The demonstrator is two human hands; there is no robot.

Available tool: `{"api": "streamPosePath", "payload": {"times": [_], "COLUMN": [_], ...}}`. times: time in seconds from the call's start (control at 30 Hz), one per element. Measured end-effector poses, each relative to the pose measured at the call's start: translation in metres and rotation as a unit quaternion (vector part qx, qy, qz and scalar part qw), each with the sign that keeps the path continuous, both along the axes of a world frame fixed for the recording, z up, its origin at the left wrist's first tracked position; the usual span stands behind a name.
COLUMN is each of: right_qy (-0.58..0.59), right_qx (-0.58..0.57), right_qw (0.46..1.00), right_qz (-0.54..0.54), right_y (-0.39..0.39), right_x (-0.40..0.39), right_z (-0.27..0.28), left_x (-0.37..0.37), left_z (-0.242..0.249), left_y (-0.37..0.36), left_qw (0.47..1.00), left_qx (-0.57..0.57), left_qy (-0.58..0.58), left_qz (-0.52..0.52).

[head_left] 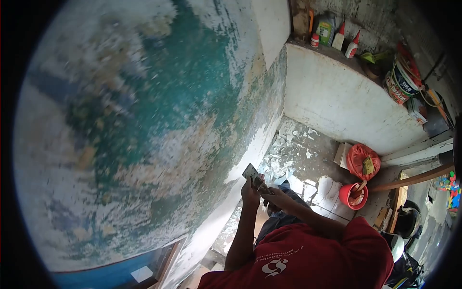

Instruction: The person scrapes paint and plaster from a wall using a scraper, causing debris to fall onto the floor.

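Observation:
A paint scraper point(250, 171) with a flat, pale blade is held between both hands, close to the wall's lower edge. My left hand point(250, 192) is closed around it near the blade. My right hand point(277, 199) closes on its handle end, fingers partly hidden. Beside the hands rises a wall point(183, 82) with patchy green, white and bare areas of worn paint. Paint flakes point(286, 149) litter the floor just beyond the hands.
A red bucket point(342, 195) with wooden-handled tools stands at the right, by a red plastic bag point(357, 159). Bottles point(326, 30) and a paint pail point(402, 83) line a ledge above. A black helmet point(408, 219) lies at far right.

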State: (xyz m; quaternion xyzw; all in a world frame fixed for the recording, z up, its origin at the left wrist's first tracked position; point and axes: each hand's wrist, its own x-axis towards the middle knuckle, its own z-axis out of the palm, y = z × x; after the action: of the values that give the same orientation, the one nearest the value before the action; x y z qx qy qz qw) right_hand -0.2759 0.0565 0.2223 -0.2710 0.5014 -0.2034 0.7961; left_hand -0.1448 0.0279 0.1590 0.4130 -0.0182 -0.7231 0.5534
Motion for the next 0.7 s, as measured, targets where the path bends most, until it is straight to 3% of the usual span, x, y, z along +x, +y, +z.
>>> {"api": "streamPosePath", "payload": {"times": [0.07, 0.1, 0.2, 0.23, 0.33, 0.43, 0.57, 0.63, 0.7], "right_qy": [-0.007, -0.018, -0.032, -0.026, -0.061, -0.106, -0.153, -0.159, -0.12], "right_qx": [0.001, -0.004, 0.001, 0.018, 0.049, 0.082, 0.167, 0.187, 0.192], "right_qw": [1.0, 0.999, 0.998, 0.995, 0.979, 0.967, 0.944, 0.935, 0.936], "right_qz": [-0.011, -0.026, -0.062, -0.095, -0.187, -0.215, -0.241, -0.256, -0.27], "right_y": [0.014, 0.021, 0.032, 0.034, 0.03, 0.013, -0.037, -0.067, -0.098], "right_x": [0.013, 0.019, 0.034, 0.041, 0.054, 0.055, 0.045, 0.044, 0.051], "right_z": [0.012, 0.014, 0.02, 0.026, 0.006, -0.002, -0.025, -0.046, -0.076], "left_x": [0.007, 0.013, 0.036, 0.026, 0.024, 0.025, 0.015, 0.024, 0.016], "left_z": [-0.001, -0.012, -0.074, -0.039, -0.021, -0.032, -0.046, -0.074, -0.066], "left_y": [0.019, 0.025, 0.041, 0.042, 0.035, 0.017, -0.021, -0.05, -0.076], "left_qw": [0.998, 0.99, 0.989, 0.991, 0.985, 0.972, 0.972, 0.946, 0.973], "left_qx": [0.049, 0.093, -0.002, 0.05, 0.107, 0.101, 0.096, 0.029, 0.037], "left_qy": [0.026, 0.104, 0.106, 0.09, 0.103, 0.185, 0.197, 0.259, 0.129], "left_qz": [0.033, 0.022, -0.102, -0.088, -0.082, -0.1, -0.09, -0.193, -0.188]}}
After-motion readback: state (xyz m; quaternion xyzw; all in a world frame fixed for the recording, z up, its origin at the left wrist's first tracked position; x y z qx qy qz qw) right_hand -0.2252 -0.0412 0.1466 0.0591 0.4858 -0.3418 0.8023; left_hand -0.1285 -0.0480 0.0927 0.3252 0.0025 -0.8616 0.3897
